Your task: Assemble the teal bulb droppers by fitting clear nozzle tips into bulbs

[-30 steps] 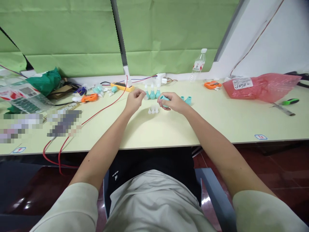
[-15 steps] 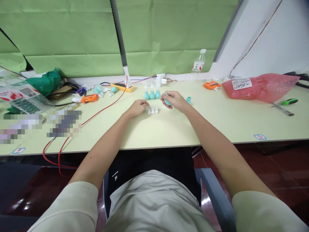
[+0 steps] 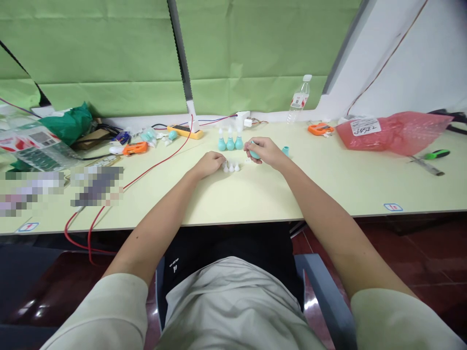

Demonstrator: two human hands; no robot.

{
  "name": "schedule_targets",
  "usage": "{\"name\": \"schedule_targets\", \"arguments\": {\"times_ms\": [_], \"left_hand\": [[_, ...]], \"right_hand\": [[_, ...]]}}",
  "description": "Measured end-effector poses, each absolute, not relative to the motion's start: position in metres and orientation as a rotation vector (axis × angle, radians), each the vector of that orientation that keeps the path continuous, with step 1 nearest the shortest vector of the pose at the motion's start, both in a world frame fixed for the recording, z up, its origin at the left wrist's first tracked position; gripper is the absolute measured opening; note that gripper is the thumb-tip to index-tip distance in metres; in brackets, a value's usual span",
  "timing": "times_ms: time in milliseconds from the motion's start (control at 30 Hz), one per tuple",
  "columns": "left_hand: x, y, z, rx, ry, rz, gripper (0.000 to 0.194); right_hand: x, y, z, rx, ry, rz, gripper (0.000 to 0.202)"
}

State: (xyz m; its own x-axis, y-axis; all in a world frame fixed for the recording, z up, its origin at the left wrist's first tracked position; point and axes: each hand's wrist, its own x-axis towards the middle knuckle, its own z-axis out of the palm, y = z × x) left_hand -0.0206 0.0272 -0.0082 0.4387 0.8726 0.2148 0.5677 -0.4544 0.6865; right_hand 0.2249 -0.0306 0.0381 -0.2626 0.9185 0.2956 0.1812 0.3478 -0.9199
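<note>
Left hand: ours, fingertips bunched at the white tips, nearside of the teal trio; we cannot tell whether it pinches one.
Right hand: ours, fingers curled round a teal bulb, just right of the trio.
Loose piece: teal cup, on the table, farther right of the trio.
Behind trio: white plug; yellow device to back left.
Far right of trio: pink bag.

The bottle is clear plastic with a glossy label — the tabletop smooth, faintly shiny; the shirt is matt, wrinkled cloth.
</note>
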Motion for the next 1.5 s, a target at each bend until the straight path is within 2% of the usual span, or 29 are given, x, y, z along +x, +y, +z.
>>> {"name": "schedule_targets", "arguments": {"times_ms": [433, 633, 767, 833, 900, 1133, 1300, 1500], "left_hand": [[-0.02, 0.023, -0.006, 2.123, 1.173, 0.761, 0.032], [-0.021, 0.027, -0.007, 2.048, 1.264, 0.837, 0.036], [-0.023, 0.031, -0.006, 2.054, 1.352, 0.92, 0.041], [-0.024, 0.032, -0.006, 2.051, 1.392, 0.967, 0.04], [-0.024, 0.033, -0.006, 2.047, 1.416, 1.005, 0.039], [-0.025, 0.036, -0.009, 2.038, 1.427, 1.033, 0.038], [-0.026, 0.035, -0.009, 2.01, 1.437, 1.039, 0.035], [-0.025, 0.033, -0.007, 1.991, 1.449, 1.037, 0.034]], "right_hand": [[0.227, -0.028, 0.034, -1.011, -1.695, 1.003, 0.037], [0.241, -0.024, 0.047, -0.947, -1.597, 0.941, 0.034], [0.28, -0.007, 0.053, -0.947, -1.465, 0.57, 0.033], [0.305, 0.005, 0.05, -1.044, -1.401, 0.277, 0.033], [0.328, 0.016, 0.044, -1.154, -1.34, 0.144, 0.029], [0.383, 0.029, 0.018, -1.506, -0.993, 0.315, 0.015], [0.395, 0.022, 0.004, -1.722, -1.164, 0.636, 0.008], [0.39, 0.019, 0.006, -1.734, -1.287, 0.678, 0.008]]}}
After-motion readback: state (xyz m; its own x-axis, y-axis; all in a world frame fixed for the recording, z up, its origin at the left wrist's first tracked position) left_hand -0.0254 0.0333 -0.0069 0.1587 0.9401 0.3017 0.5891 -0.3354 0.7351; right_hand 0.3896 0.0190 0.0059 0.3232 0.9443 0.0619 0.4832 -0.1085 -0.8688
